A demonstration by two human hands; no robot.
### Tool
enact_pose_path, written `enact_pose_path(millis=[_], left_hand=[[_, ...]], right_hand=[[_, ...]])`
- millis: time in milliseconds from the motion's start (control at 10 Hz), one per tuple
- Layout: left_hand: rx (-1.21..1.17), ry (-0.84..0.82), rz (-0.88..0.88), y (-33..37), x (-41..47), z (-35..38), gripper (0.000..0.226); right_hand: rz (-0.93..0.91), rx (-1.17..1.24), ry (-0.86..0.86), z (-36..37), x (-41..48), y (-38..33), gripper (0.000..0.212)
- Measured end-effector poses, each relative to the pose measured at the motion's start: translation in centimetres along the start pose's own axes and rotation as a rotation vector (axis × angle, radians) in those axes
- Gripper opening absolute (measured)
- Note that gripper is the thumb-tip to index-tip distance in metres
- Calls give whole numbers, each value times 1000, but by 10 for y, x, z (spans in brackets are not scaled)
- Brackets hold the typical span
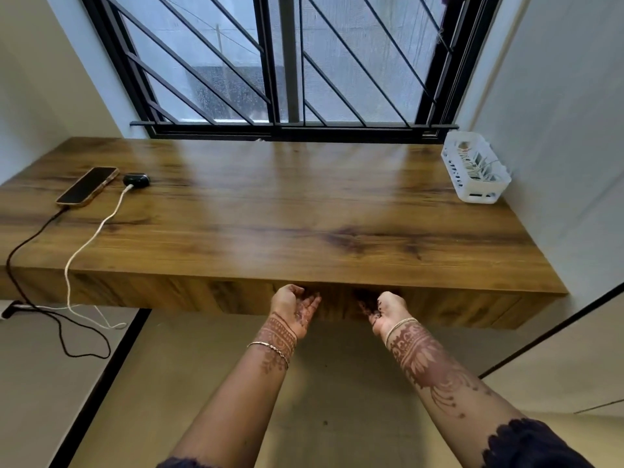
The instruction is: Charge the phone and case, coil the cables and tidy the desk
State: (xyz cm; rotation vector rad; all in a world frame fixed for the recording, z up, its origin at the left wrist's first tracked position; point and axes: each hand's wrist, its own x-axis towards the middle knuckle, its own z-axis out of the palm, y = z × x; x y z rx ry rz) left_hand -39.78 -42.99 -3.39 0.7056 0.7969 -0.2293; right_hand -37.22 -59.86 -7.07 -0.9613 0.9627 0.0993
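Phone [87, 186] lies flat near the surface's [304, 204] left edge, a black cable [27, 244] plugged into its near end; the dark case [136, 180] sits just beside it on a white cable [94, 234]. Both leads trail over the front edge, limp and light. Phone looks slick and breakable, best taken by its long sides. White basket [479, 194] holds coiled cables at the far right corner. Left hand [295, 307] and right hand [385, 310] are loosely cupped, palms up, empty, under the front edge.

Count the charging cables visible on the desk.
2. A black cable runs from the phone off the desk's left front edge. A white cable runs from the earbud case over the same edge. The white basket may hide more.
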Motion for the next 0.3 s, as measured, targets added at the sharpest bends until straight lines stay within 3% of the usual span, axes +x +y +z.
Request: enact_pose_path(millis=[100,300], left_hand=[[61,-9,22,4,-10,-4,17],[147,-13,95,24,-33,-24,18]], right_hand=[[-24,-44,8,1,-13,3,38],[-125,-49,-47,19,-58,21,54]])
